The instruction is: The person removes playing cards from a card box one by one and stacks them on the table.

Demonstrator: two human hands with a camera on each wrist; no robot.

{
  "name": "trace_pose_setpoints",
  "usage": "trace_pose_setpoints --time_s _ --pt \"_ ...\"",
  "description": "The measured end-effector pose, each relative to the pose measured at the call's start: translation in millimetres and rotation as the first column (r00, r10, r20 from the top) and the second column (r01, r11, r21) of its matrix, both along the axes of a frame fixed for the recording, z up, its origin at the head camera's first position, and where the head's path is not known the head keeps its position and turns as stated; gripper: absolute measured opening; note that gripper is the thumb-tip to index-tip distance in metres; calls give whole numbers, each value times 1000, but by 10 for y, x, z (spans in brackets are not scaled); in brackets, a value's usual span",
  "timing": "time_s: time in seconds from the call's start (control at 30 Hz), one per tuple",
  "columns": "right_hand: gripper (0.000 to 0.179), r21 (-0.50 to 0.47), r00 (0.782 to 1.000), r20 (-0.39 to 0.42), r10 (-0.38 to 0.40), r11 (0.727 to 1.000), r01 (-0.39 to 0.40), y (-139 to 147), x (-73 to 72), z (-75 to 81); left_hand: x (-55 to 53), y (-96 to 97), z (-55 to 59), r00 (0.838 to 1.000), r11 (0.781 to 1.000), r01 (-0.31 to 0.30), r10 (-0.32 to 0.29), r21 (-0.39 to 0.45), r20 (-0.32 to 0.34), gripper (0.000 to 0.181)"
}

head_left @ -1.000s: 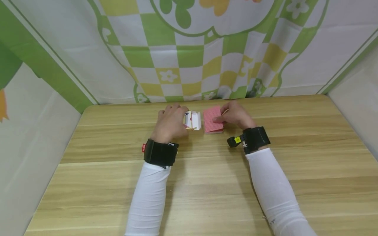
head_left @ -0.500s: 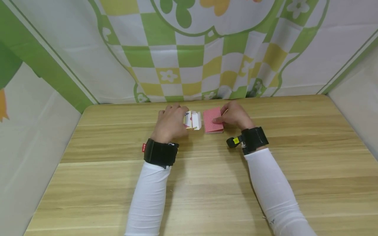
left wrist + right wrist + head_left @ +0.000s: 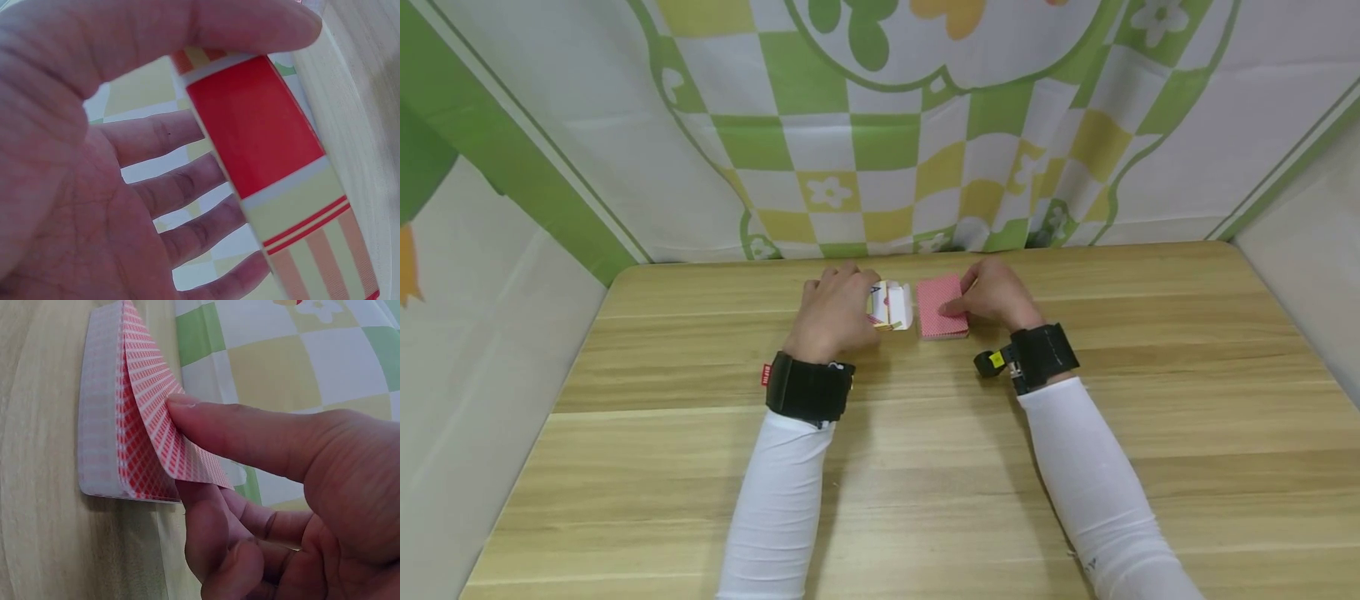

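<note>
In the head view my left hand (image 3: 835, 312) grips a playing-card box (image 3: 891, 306) by its sides. The box's white flaps stand open toward the right, and a letter A shows on it. The left wrist view has the thumb over one end of the box's red and cream striped side (image 3: 256, 125), with the fingers behind it. My right hand (image 3: 1000, 296) pinches a red-patterned playing card (image 3: 156, 394) between thumb and fingers. That card bends up at its near side from the deck of cards (image 3: 100, 400), which stands stacked on the table just right of the box.
The wooden table (image 3: 910, 483) reaches back to a green, yellow and white checked cloth (image 3: 880, 142) hanging close behind the hands. Pale walls (image 3: 490, 350) stand at both sides. Each wrist wears a black strap (image 3: 808, 390).
The right wrist has shifted slightly left, and the lifted card looks more in line with the deck in the head view. The left hand and box have stayed nearly still.
</note>
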State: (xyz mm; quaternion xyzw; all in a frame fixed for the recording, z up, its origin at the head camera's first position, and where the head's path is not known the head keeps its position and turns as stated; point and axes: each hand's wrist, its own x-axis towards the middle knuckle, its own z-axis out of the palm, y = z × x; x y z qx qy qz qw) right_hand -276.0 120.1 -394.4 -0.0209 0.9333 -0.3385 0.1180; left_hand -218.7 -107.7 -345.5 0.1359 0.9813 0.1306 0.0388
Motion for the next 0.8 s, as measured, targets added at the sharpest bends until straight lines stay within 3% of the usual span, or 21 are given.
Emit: trace_pose_setpoints --time_s 0.8 --pt "45 105 999 -50 16 994 -11 -7 15 8 -10 0 -13 1000 1000 1 -1 16 4 52"
